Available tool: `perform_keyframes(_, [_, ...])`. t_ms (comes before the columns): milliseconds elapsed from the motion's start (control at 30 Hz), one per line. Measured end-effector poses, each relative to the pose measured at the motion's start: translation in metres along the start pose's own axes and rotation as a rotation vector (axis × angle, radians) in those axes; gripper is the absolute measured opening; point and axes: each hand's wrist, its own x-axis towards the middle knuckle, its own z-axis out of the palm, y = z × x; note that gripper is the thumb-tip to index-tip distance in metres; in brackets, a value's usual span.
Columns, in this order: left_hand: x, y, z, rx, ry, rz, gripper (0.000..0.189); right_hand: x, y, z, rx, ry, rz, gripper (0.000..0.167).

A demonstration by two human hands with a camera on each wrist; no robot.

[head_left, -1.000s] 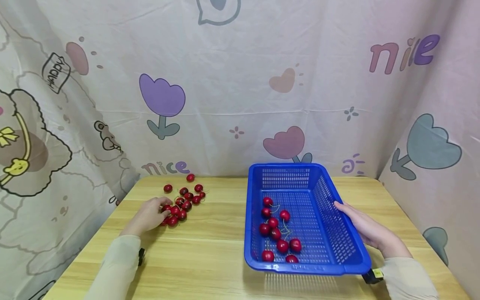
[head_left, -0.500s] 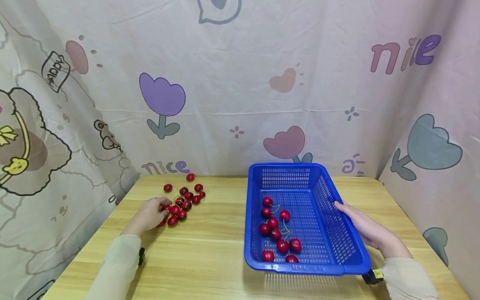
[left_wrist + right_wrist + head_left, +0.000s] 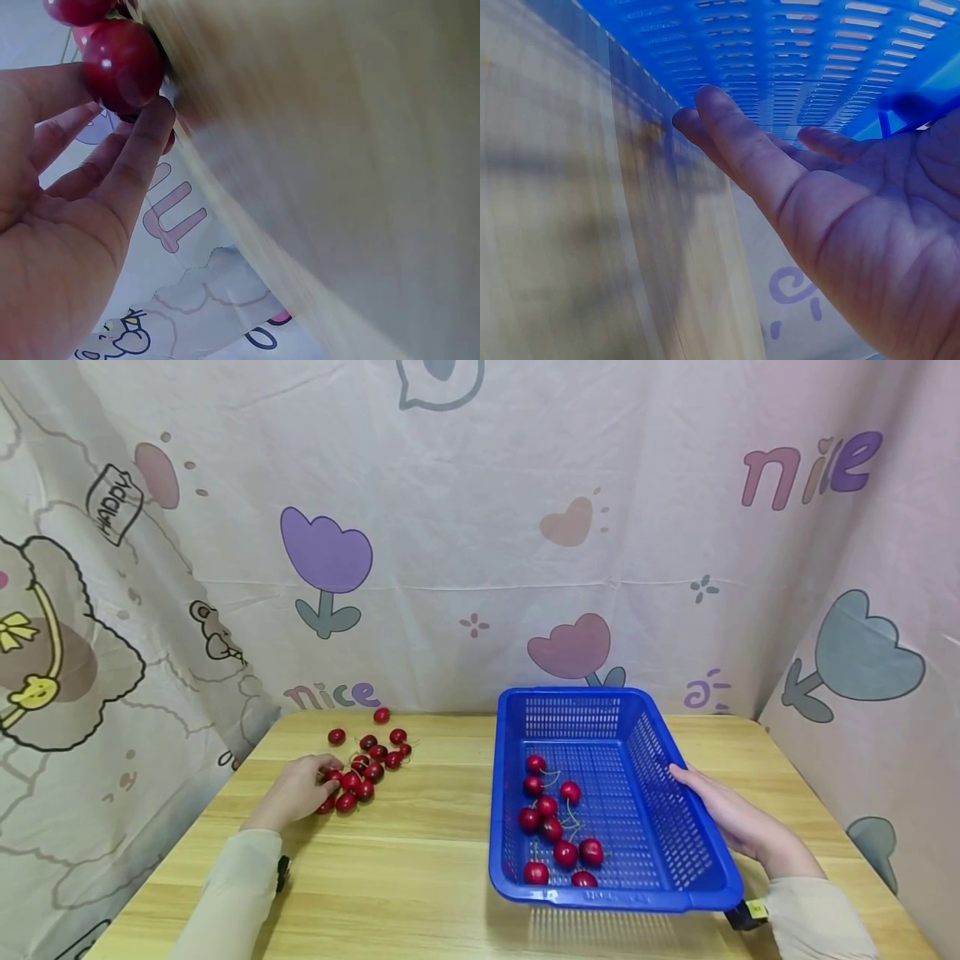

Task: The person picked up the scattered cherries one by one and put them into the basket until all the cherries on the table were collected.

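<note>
Here, we found the cherry (image 3: 124,66) at the near left side of the pile (image 3: 373,771), pinched between thumb and finger of the left hand (image 3: 296,789). We judged it light, firm, slick and easily bruised, best taken gently round its widest part. Farther right, the right hand (image 3: 738,818) gripped the basket (image 3: 600,899) by its right rim; we supposed that light and fairly stiff. More cherries (image 3: 566,853) lay in its left half. Beneath was the table (image 3: 420,877).

A curtained-off nook, home or studio I cannot tell, cartoon-printed cloth (image 3: 450,510) behind my wood-grain desk (image 3: 420,877) and along both its sides
</note>
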Motion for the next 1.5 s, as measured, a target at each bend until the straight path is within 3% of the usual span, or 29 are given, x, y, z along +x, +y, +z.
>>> perform_keyframes(800, [-0.003,0.009,-0.012,-0.023,0.033,0.039,0.03,0.0,0.001,-0.001,-0.001,-0.014,-0.007,0.079])
perform_keyframes(1133, [-0.001,0.012,-0.014,-0.029,0.027,0.02,0.034,0.0,0.002,-0.001,-0.009,-0.002,0.001,0.079])
perform_keyframes(1500, [0.002,0.021,-0.023,-0.037,0.059,0.056,0.03,0.0,0.001,0.0,-0.016,0.012,0.004,0.08])
